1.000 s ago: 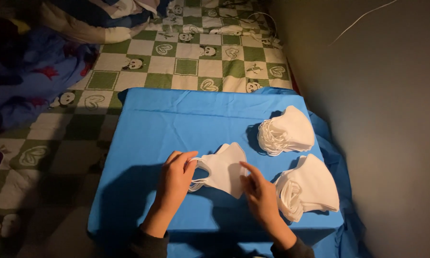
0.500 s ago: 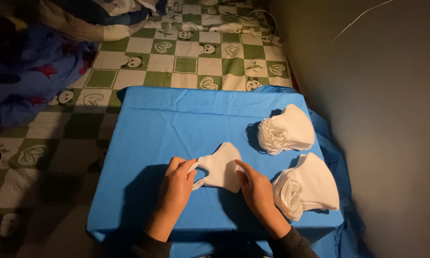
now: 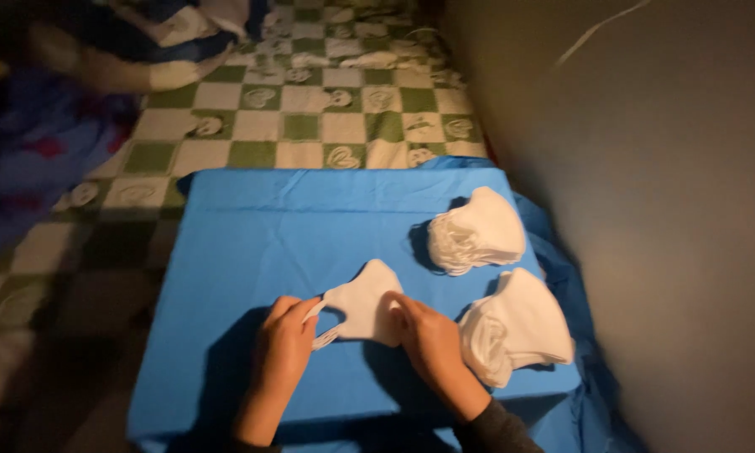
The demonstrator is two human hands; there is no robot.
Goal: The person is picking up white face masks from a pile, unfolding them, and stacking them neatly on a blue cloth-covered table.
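Flat near the front edge of the blue-covered tabletop [image 3: 252, 226] lay a white face mask [image 3: 362, 304], pinched at both ends: the left hand [image 3: 283, 351] gripped its ear loop, the right hand [image 3: 428, 340] pressed and grasped its other side. Just to the right sat two stacks of white masks, the near stack [image 3: 516, 327] beside the right hand and the far stack [image 3: 476, 231] behind it, with a green-and-white checkered floor mat [image 3: 310, 126] beyond.

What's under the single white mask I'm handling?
Under the white mask shows only blue cloth. The left hand and right hand grip its sides; whatever lies beneath stays hidden.
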